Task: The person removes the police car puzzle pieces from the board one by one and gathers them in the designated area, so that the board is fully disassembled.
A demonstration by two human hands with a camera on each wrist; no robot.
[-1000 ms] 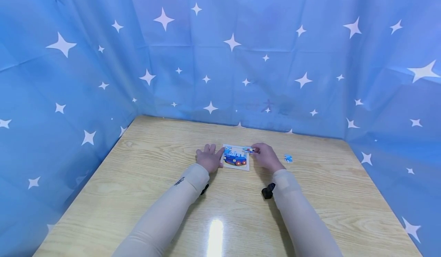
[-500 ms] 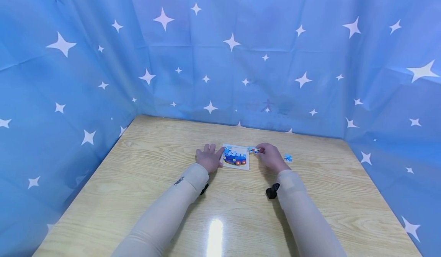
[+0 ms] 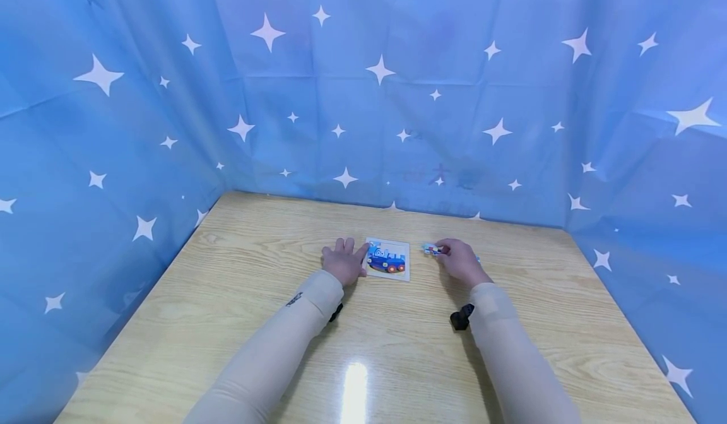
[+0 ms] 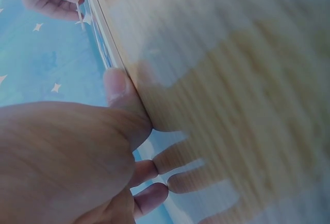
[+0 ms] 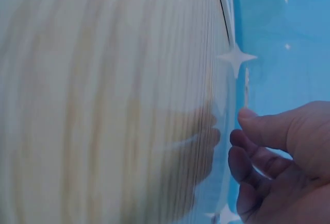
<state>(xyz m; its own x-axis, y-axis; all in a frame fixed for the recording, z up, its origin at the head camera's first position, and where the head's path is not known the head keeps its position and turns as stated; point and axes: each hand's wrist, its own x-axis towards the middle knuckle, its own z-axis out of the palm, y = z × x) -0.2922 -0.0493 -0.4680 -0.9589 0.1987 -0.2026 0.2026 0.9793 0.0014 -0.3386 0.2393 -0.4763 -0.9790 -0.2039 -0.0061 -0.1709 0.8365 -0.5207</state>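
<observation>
A jigsaw puzzle board (image 3: 387, 261) with a blue train picture and a pale frame lies flat on the table. My left hand (image 3: 343, 264) rests at its left side, fingers spread, and in the left wrist view the thumb (image 4: 116, 84) lies on the board's edge. Right of the board, my right hand (image 3: 461, 262) pinches a colourful puzzle piece (image 3: 430, 248) between thumb and fingers. That piece appears edge-on in the right wrist view, raised off the table. Another blue puzzle piece (image 3: 478, 259) is mostly hidden behind the right hand.
The wood-grain table (image 3: 272, 298) ends at the back and left against a blue curtain (image 3: 375, 121) with white stars. A black wrist camera (image 3: 461, 318) hangs below the right sleeve.
My right hand has moved right, away from the board, carrying the pinched puzzle piece, and now largely covers the other loose piece. The left hand has stayed at the board's edge.
</observation>
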